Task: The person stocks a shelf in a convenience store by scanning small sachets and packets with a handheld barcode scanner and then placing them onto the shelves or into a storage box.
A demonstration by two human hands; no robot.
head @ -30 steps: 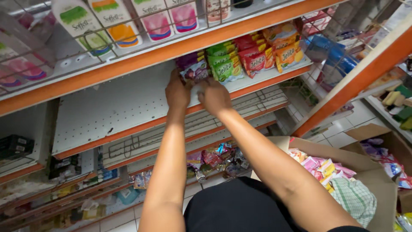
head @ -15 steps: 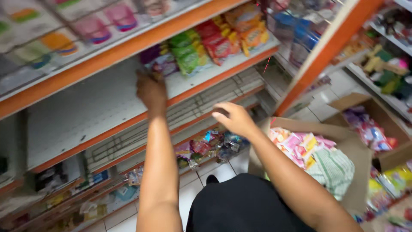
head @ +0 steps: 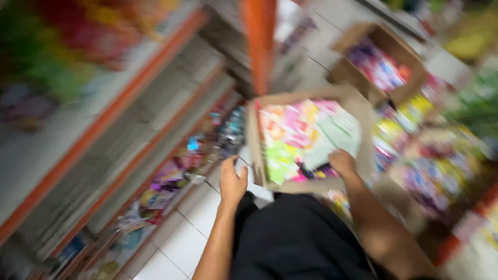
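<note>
Reaching down into a cardboard box [head: 252, 145] of bright snack packets [head: 290, 135] at twelve o'clock, my right hand [head: 342, 163] rests on the packets, grip blurred, cannot tell. My left hand [head: 232, 181], loosely open and empty, hovers at the box's nine o'clock edge above white floor tiles [head: 181, 243].

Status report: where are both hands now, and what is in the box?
Left hand empty, open, beside cardboard box. Right hand inside box, on colourful packets; grip unclear, blurred. Nothing in the way.
</note>
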